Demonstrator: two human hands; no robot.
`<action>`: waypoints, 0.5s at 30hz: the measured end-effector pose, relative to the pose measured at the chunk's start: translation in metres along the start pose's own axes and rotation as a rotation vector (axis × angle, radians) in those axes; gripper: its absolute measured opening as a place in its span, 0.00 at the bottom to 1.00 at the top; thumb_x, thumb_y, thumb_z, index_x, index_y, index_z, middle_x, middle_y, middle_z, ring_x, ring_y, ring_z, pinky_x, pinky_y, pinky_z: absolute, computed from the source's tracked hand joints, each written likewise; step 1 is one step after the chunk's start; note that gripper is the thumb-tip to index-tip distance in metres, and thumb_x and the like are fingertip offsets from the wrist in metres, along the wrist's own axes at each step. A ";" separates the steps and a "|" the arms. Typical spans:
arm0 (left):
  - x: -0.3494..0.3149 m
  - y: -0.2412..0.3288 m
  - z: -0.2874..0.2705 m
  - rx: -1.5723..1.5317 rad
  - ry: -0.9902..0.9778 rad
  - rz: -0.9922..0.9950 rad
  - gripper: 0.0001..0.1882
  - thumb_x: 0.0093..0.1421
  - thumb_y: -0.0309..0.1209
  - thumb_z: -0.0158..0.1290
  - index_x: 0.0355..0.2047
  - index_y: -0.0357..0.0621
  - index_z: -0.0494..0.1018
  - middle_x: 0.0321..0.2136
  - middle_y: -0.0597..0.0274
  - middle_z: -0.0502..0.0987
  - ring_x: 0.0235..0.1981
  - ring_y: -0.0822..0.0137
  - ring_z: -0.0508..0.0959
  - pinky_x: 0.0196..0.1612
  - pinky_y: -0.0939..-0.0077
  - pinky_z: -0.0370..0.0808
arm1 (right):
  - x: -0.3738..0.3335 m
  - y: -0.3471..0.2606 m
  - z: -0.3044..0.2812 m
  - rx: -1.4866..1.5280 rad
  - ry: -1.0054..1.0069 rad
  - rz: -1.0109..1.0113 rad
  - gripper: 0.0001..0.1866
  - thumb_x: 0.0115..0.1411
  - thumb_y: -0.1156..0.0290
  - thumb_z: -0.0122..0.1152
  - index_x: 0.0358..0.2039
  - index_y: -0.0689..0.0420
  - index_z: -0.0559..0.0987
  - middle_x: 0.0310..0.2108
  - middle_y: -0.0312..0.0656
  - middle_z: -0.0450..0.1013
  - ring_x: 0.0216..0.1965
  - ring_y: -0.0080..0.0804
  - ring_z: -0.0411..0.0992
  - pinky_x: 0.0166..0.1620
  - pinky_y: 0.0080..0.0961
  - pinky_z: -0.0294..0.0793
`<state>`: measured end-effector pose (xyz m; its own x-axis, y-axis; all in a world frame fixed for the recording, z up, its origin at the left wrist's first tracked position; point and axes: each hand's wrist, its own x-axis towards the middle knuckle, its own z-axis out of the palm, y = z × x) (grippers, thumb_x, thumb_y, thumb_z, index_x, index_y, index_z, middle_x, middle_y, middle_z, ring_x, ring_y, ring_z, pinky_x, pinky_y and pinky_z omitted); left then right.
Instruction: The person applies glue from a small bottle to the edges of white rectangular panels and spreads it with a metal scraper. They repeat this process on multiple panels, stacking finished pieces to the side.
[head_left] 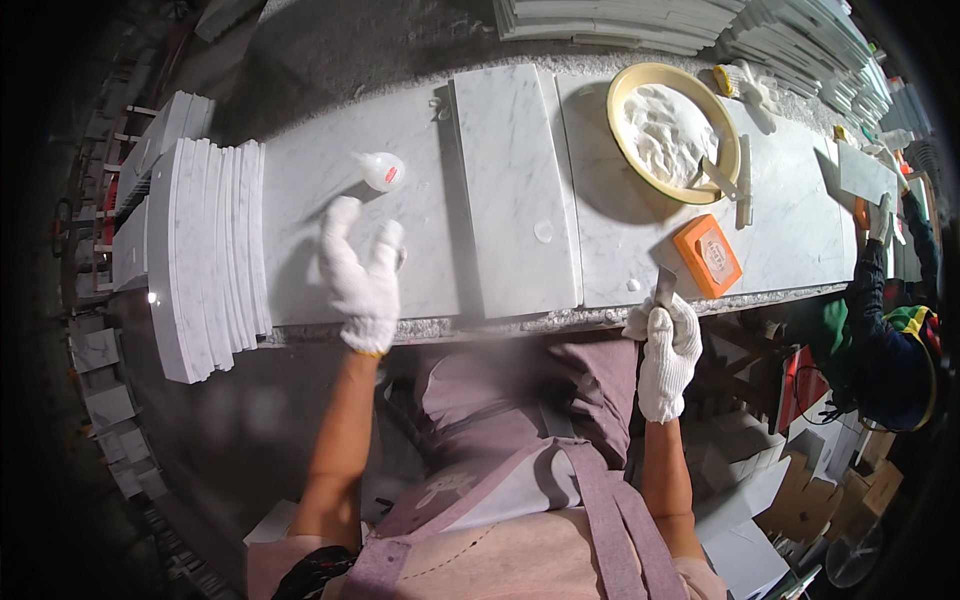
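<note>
Scraper (pixel 665 284) blade half-hidden by right hand (pixel 667 345)

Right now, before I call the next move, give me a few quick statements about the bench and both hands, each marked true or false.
1. The left hand is gripping the small plastic bottle. False: the open gloved hand is short of it, fingers pointing toward it.
2. The right hand holds a scraper at the bench edge. True.
3. The yellow basin holds white powder or paste. True.
4. The orange box sits inside the basin. False: it lies on the marble beside it.
5. Marble tiles stand stacked on edge at the left. True.
</note>
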<state>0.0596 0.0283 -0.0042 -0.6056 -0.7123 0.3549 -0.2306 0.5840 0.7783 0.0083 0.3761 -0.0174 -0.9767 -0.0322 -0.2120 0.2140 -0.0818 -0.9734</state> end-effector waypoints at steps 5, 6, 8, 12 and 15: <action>-0.038 0.012 0.017 0.177 -0.221 0.542 0.32 0.63 0.39 0.68 0.63 0.39 0.70 0.59 0.50 0.77 0.62 0.46 0.76 0.70 0.45 0.67 | 0.017 0.011 0.011 -0.187 -0.025 -0.586 0.09 0.73 0.74 0.60 0.50 0.63 0.81 0.54 0.49 0.77 0.52 0.37 0.80 0.58 0.35 0.80; -0.040 0.013 0.025 0.128 -0.256 0.607 0.33 0.63 0.43 0.68 0.63 0.40 0.71 0.59 0.49 0.77 0.62 0.46 0.75 0.71 0.42 0.66 | 0.024 0.009 0.011 -0.322 -0.014 -0.687 0.09 0.73 0.74 0.60 0.50 0.63 0.81 0.54 0.50 0.77 0.53 0.38 0.80 0.58 0.35 0.81; -0.042 0.015 0.040 0.087 -0.302 0.631 0.35 0.61 0.51 0.67 0.60 0.43 0.72 0.60 0.52 0.75 0.65 0.47 0.72 0.72 0.42 0.64 | 0.039 0.006 0.013 -0.565 -0.010 -0.864 0.09 0.73 0.74 0.60 0.50 0.62 0.81 0.55 0.51 0.77 0.53 0.41 0.80 0.58 0.37 0.81; -0.043 0.015 0.056 0.122 -0.351 0.649 0.37 0.59 0.52 0.68 0.62 0.45 0.72 0.62 0.54 0.74 0.69 0.50 0.68 0.74 0.45 0.62 | 0.059 0.008 0.030 -0.578 0.076 -0.948 0.19 0.52 0.87 0.72 0.45 0.60 0.85 0.47 0.47 0.83 0.50 0.45 0.81 0.53 0.36 0.83; -0.041 0.017 0.057 0.181 -0.386 0.657 0.39 0.58 0.56 0.67 0.62 0.46 0.73 0.63 0.56 0.74 0.69 0.50 0.69 0.74 0.46 0.62 | 0.064 0.011 0.037 -0.635 0.107 -0.949 0.17 0.51 0.86 0.72 0.42 0.57 0.86 0.46 0.46 0.83 0.49 0.45 0.81 0.54 0.39 0.82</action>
<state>0.0375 0.0898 -0.0348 -0.8751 -0.0327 0.4829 0.1661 0.9168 0.3632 -0.0509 0.3360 -0.0387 -0.7433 -0.1389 0.6543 -0.6256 0.4905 -0.6066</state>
